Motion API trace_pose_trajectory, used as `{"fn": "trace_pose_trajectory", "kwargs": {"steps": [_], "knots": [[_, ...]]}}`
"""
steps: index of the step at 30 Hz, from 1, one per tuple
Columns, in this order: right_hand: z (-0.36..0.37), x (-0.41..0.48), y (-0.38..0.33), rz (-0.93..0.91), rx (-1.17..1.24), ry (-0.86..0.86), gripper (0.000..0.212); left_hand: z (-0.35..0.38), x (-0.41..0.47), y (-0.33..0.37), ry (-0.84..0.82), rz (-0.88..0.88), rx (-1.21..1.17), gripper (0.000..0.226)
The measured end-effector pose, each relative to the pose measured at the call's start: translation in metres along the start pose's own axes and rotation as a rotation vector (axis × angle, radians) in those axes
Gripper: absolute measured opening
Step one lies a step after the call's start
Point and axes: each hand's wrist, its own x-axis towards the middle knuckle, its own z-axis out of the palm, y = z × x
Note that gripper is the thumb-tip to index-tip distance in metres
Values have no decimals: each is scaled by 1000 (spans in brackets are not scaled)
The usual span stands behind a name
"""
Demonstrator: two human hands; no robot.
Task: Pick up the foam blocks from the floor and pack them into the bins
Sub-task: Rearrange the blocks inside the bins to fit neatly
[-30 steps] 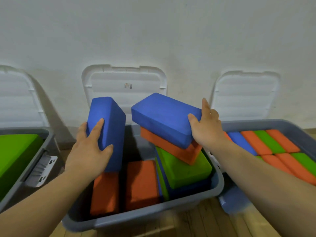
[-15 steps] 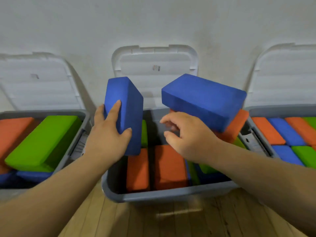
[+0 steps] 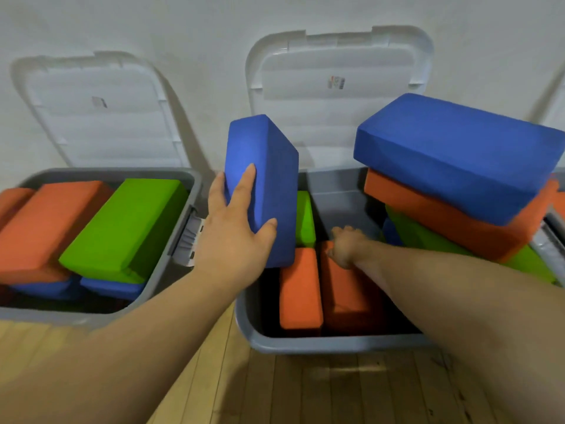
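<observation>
A plain white wall point(image 3: 183, 22) fills the top of the view. The left lid point(image 3: 101, 133) and the right lid point(image 3: 336, 56), both white and ribbed, lean upright against it, each bearing a small label. Pale wooden floorboards point(image 3: 351, 390) lie below

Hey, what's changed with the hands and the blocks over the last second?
The right hand let go of the top blue block on the stack and went down into the middle bin, where it now curls over the far end of an orange block; a firm grip cannot be confirmed. The left hand still holds the upright blue block over that bin, and the stack is unmoved.
</observation>
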Motion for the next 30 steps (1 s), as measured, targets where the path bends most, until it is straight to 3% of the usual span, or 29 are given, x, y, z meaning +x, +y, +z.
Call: {"fn": "trace_pose_trajectory", "kwargs": {"steps": [5,9,16,23,30], "knots": [[47,61,24,76,15,-82,92,6,13,-6,9,-72,-83,86],[29,44,18,65,-9,-100,85,11,12,-15,11,-87,-99,86],[-22,48,2,-33,31,-178,98,15,22,-13,-9,-132,-146,84],[-32,31,4,-61,-84,-249,83,17,24,-10,-7,-146,-122,84],[-50,8,5,-12,-32,-223,98,15,18,-8,0,-119,-87,84]]}}
